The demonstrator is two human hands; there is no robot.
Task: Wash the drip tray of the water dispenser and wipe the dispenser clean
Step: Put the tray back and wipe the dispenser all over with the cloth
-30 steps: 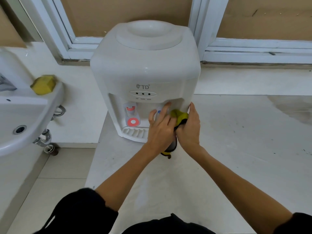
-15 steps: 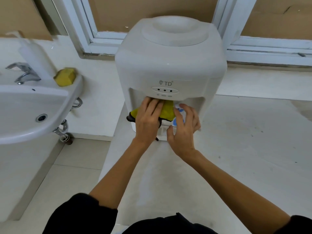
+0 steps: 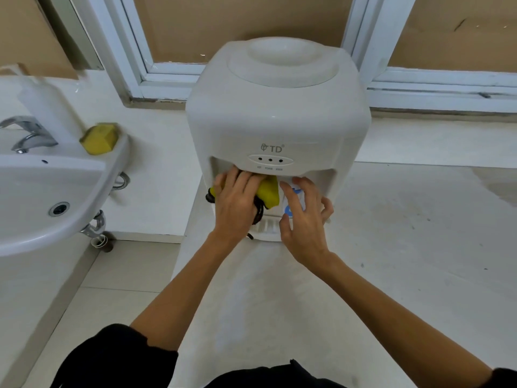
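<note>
A white tabletop water dispenser (image 3: 277,119) stands on a pale counter (image 3: 405,247). My left hand (image 3: 236,200) presses a yellow cloth with a black edge (image 3: 269,190) into the left side of the tap recess, fingers spread over it; the left tap is hidden beneath. My right hand (image 3: 306,217) hovers with loosely spread fingers in front of the blue tap (image 3: 289,210) and holds nothing. The white slotted drip tray (image 3: 265,226) sits in place at the dispenser's base, partly covered by both hands.
A white wash basin (image 3: 42,191) with a chrome tap (image 3: 26,134) hangs at the left, and a yellow sponge (image 3: 99,137) lies on its rim. A white-framed window (image 3: 179,77) runs behind the dispenser. A damp stain (image 3: 498,186) marks the counter at far right.
The cloth has passed from the right side of the recess to the left, now under my left hand. My right hand has let go of it and drawn back. The view has shifted left.
</note>
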